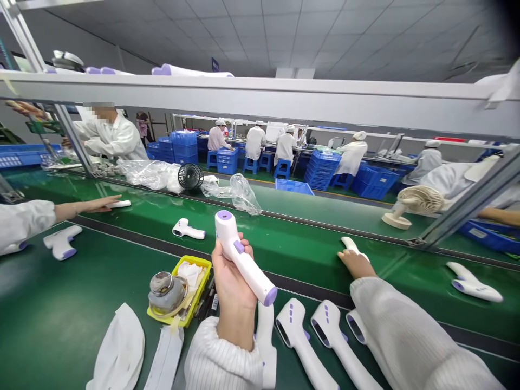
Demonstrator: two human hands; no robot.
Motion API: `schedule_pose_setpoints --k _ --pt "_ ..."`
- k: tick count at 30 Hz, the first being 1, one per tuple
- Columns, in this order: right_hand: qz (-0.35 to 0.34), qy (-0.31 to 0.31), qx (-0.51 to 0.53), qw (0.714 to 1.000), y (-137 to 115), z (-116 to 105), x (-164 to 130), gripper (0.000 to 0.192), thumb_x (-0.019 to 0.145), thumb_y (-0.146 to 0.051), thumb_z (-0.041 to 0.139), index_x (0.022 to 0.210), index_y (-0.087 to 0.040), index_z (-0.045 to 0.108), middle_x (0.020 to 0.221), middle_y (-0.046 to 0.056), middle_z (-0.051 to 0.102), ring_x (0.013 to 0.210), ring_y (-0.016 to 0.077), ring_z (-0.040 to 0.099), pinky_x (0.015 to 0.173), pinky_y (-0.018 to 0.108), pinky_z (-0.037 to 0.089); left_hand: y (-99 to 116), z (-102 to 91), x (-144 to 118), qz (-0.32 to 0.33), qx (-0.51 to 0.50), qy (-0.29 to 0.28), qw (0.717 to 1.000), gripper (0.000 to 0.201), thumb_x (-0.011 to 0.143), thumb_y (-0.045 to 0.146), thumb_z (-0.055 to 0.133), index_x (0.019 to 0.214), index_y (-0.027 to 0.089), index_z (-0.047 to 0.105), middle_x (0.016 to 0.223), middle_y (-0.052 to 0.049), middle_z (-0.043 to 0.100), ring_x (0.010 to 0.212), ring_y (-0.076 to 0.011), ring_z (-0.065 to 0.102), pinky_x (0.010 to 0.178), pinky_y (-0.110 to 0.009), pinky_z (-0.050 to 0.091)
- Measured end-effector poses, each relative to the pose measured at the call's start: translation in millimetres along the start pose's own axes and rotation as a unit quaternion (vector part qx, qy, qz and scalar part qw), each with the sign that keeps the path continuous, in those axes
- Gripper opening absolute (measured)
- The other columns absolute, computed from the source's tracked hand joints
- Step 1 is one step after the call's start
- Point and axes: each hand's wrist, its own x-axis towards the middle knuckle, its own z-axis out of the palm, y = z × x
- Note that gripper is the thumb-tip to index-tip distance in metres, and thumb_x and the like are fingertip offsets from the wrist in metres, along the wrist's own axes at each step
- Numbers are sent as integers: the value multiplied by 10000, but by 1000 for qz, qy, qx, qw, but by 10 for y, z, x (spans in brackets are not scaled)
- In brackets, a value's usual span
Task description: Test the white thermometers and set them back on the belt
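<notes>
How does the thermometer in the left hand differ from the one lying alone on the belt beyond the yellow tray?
The held thermometer is gripped in the left hand, raised and tilted; the belt thermometer lies flat, untouched. The held one looks bigger, being nearer. Both are white with purple trim.

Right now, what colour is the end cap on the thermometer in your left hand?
Purple, on a white body: the thermometer held upright in the left hand, clearest in the head view.

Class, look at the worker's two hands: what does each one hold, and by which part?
The left hand grips a white thermometer gun around its handle. The right hand rests on another white piece on the belt; a grip cannot be told.
</notes>
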Motion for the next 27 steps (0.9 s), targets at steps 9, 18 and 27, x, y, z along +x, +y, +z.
schedule_pose_setpoints --k 9,18,27 --pt "114 88 477 867 -896 -63 -510 234 794 -386 624 945 -208 594 842 39 652 802 201 649 752 350 565 -194 -59 -37 -57 106 -32 992 269 1012 262 339 1053 84 537 725 -33 594 538 -63 577 505 -119 502" --pt "262 65 815 513 -1389 -596 -1353 288 938 -361 480 723 -179 543 595 -14 544 544 113 565 544 235 538 -488 -346 -45 207 608 -211 737 641 802 135 672 1396 292 488 1224 -87 594 1056 -231 633 899 -335 521" --pt "216 42 782 583 -1415 -460 -1408 78 812 -231 664 860 -168 665 712 -14 603 661 106 566 602 193 488 -553 -810 675 62 714 -131 685 346 780 243 746 1061 66 649 742 -73 679 524 -153 620 478 -261 528"
